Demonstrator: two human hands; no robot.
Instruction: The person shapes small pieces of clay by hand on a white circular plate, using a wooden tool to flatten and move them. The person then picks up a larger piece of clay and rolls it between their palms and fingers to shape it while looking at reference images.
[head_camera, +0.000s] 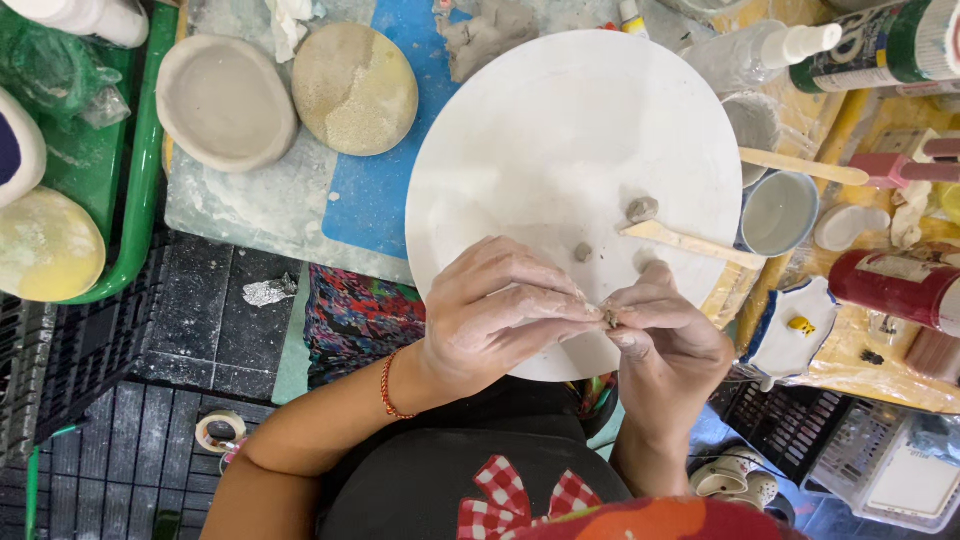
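Pinching clay bit (608, 317) between hands (590, 325)

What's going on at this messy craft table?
A person is pinching a tiny bit of clay between the fingertips of the left hand and right hand, over a round white board. Two small clay lumps and a flat wooden stick lie on the board. An unfired clay dish sits to the upper left.

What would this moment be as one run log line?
left hand: pinching clay bit | right hand: pinching same bit | under hands: white round board | on board: two clay lumps, wooden stick
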